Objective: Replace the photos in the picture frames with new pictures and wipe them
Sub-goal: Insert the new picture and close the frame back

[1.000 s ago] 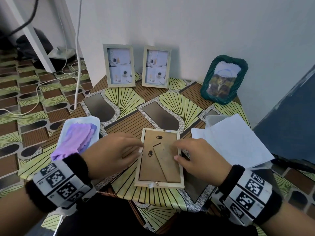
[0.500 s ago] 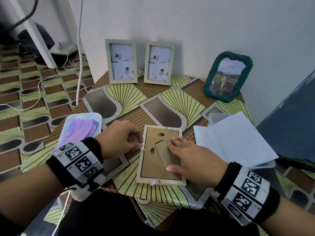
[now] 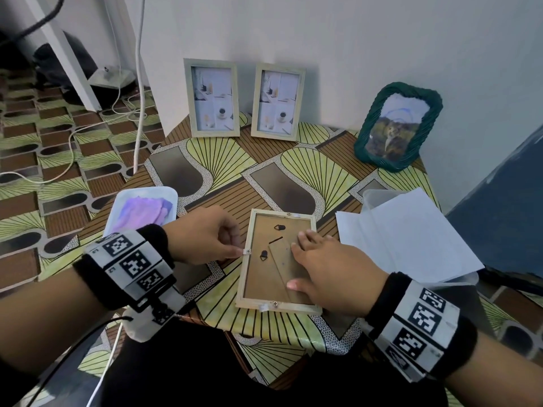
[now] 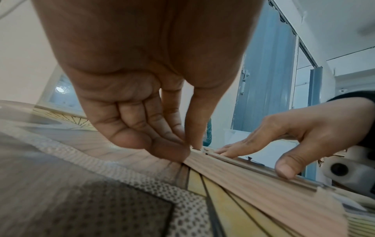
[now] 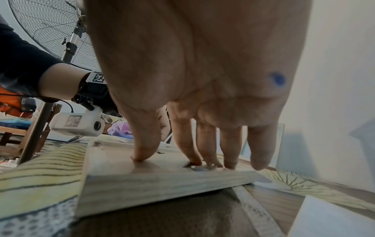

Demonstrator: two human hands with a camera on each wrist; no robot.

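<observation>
Pale wood frames the brown fibreboard back of the face-down picture frame [image 3: 277,259], which lies near the front edge of the patterned yellow-and-brown table [image 3: 320,171]. The right hand [image 3: 329,268], which a second ago sat at the frame's right edge, has slid onto the backing and now presses down with fingers spread flat, thumb towards the near end. The left hand [image 3: 205,235] has stayed at the left rail and pinches the small silver turn-clip [image 3: 247,251] between thumb and fingertips, the other fingers curled. I judge the backing is being unfastened while held steady, so the photo swap has not begun. Beside the left wrist sits a white tray holding a crumpled purple cloth [image 3: 144,214]; to the right, loose white paper sheets [image 3: 411,236] rest over a clear plastic container. Farther back, against the wall, stand two pale wooden frames [image 3: 210,98] with matching prints and a green woven frame [image 3: 396,126]. Whether the clip has turned clear of the board is too small to tell, the frame's right rail is hidden under the right hand, and the photo inside cannot be seen.
</observation>
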